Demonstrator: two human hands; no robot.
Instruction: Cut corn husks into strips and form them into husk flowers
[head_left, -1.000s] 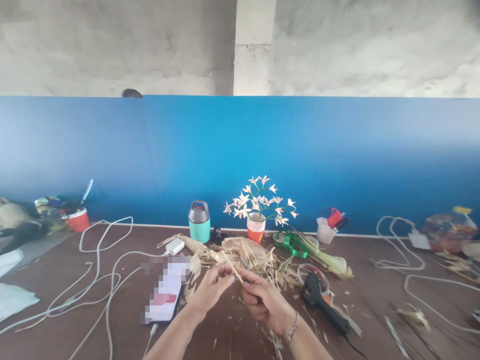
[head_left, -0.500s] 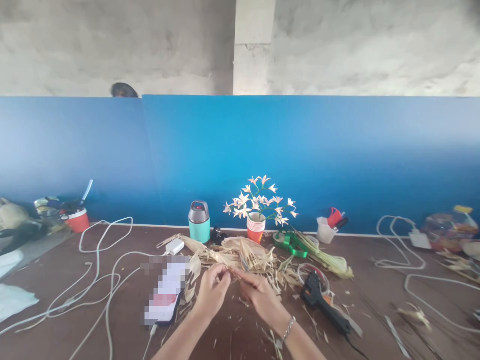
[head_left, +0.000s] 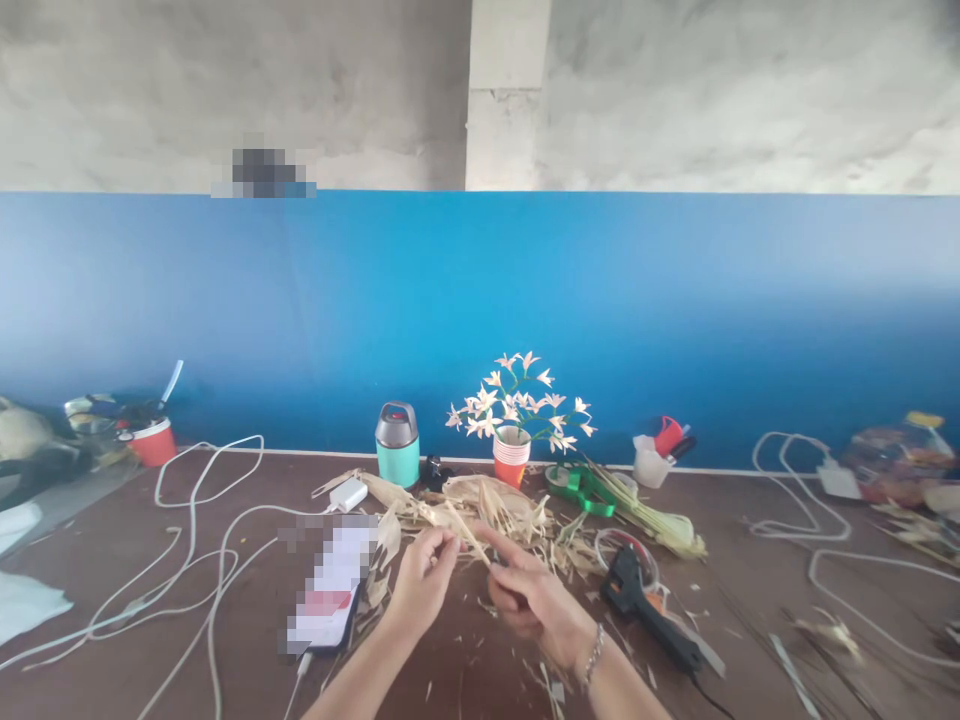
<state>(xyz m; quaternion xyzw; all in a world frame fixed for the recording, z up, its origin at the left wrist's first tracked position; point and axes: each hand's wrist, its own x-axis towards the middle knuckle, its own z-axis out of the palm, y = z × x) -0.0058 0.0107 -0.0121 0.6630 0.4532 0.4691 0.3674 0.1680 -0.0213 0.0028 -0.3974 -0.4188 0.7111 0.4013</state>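
My left hand (head_left: 427, 578) is closed in a pinch over the middle of the table; whatever lies between its thumb and fingers is too small to make out. Close on its right, my right hand (head_left: 534, 598) wears a bracelet and pinches the lower end of a pale, narrow strip of dry husk (head_left: 471, 540). That strip slants up and left, passing near the left fingertips. Just beyond both hands spreads a heap of dry husks (head_left: 487, 505), with small scraps scattered below it.
Behind the heap stand a turquoise flask (head_left: 399, 455) and paper cups (head_left: 511, 460) with pale flowers (head_left: 517, 400). A phone (head_left: 334, 590) and white cables lie left. At right are a black glue gun (head_left: 649, 610), green ribbon (head_left: 589, 490) and husk bundle (head_left: 660, 515).
My right hand has drawn slightly right and down from the left one, its index finger now raised. The pale strip shows clearly between them. My left hand has barely moved.
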